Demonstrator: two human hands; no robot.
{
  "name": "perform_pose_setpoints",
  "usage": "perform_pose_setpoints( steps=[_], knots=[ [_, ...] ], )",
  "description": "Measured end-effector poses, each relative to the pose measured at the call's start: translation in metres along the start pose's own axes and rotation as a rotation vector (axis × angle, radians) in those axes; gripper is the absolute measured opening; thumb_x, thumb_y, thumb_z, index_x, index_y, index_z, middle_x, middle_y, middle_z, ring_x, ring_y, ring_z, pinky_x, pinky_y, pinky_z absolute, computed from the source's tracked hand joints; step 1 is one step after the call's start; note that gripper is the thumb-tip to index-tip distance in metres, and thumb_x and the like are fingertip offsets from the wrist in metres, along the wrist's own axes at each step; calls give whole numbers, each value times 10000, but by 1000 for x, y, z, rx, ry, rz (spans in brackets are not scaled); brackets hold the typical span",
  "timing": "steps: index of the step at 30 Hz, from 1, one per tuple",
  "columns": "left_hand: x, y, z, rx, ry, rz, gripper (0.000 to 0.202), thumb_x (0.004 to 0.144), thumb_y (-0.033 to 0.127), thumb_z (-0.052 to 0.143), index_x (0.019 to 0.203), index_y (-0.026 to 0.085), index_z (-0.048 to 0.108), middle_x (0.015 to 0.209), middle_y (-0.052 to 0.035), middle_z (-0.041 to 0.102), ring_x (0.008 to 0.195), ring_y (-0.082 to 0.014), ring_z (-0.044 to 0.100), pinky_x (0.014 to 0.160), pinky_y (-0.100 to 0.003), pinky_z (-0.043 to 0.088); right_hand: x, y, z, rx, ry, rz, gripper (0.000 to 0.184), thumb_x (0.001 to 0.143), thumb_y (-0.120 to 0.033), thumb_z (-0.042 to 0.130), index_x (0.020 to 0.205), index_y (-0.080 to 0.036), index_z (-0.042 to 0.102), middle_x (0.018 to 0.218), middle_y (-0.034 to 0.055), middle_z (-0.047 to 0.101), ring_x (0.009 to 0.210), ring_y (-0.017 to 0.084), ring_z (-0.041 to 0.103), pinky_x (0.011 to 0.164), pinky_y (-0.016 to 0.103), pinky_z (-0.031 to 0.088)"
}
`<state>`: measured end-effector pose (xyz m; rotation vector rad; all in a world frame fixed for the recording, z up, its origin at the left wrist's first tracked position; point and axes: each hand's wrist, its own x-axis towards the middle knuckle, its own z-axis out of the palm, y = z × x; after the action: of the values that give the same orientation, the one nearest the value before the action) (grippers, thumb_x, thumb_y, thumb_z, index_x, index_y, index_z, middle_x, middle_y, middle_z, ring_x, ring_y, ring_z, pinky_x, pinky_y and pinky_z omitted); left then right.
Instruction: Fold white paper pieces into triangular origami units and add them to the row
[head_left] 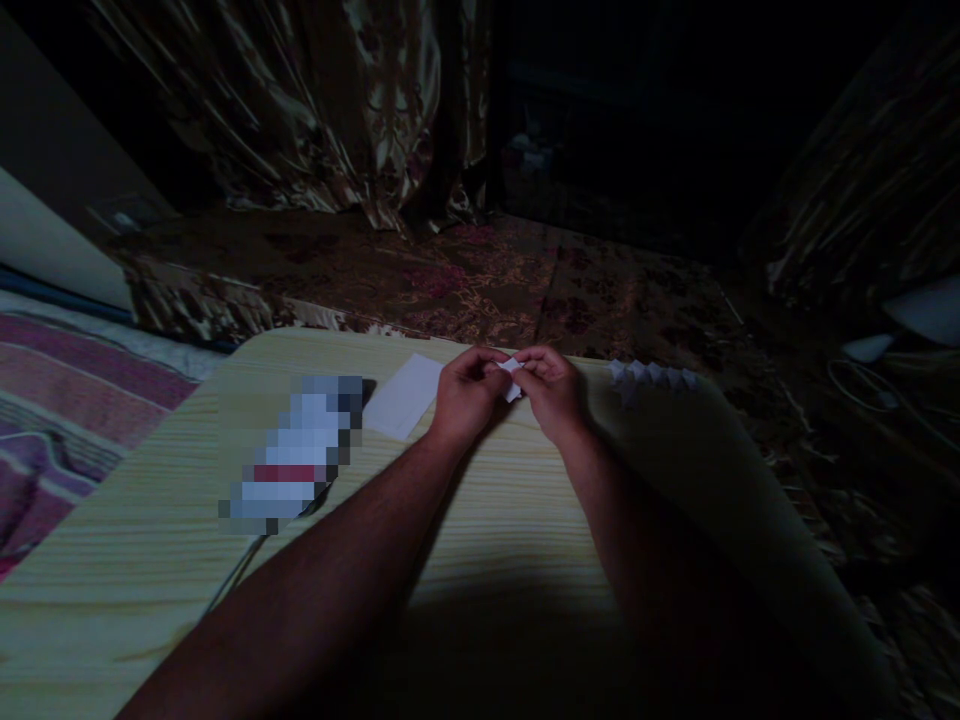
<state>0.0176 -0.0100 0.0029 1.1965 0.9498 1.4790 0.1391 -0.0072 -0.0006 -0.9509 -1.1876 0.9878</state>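
Both my hands meet near the far edge of a pale wooden table. My left hand and my right hand are closed in a pinch on one small folded piece of white paper, held just above the tabletop between the fingertips. A flat white sheet of paper lies on the table just left of my left hand. A row of small folded white paper pieces sits at the table's far edge, right of my right hand.
A blurred-out oblong object lies on the table's left part, a thin dark cord running from it. A striped reddish blanket is at left. Patterned carpet and shiny curtains lie beyond. The room is dim.
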Motion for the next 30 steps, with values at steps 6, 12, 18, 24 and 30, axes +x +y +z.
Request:
perform_pose_setpoints(
  steps=[6,12,18,24,30],
  knots=[
    [1,-1,-1,41,23,9,185,629,159,671,812,162,695,682,0,632,587,-107,535,548,-215,413,0,0,1,-14,-1,-18,128,670,-159,626,790,-189,592,619,-50,605,551,91,546,525,202,406],
    [2,-3,-3,-11,39,-35,184,608,149,669,790,165,693,667,5,618,580,-107,533,550,-218,409,0,0,1,-45,-10,-5,112,668,-181,622,776,-188,593,613,-48,597,554,95,546,530,210,412],
    [3,-3,-4,-69,21,-48,194,616,149,654,807,170,682,673,6,611,572,-107,533,539,-219,404,-1,-3,-1,-31,-47,8,117,686,-201,619,802,-189,613,618,-43,603,548,93,541,542,218,419],
    [2,0,-4,-95,9,-44,183,609,136,648,787,175,653,658,18,589,565,-102,523,536,-214,403,-1,-1,-1,-2,-56,-2,126,687,-183,610,812,-188,623,618,-41,609,531,92,534,530,220,413],
    [2,-1,-4,-87,-17,-33,153,629,136,645,778,169,651,666,9,604,581,-111,534,545,-224,407,-1,0,-1,-5,-21,2,111,666,-160,597,771,-184,624,590,-45,598,519,90,521,505,211,392]
  ],
)
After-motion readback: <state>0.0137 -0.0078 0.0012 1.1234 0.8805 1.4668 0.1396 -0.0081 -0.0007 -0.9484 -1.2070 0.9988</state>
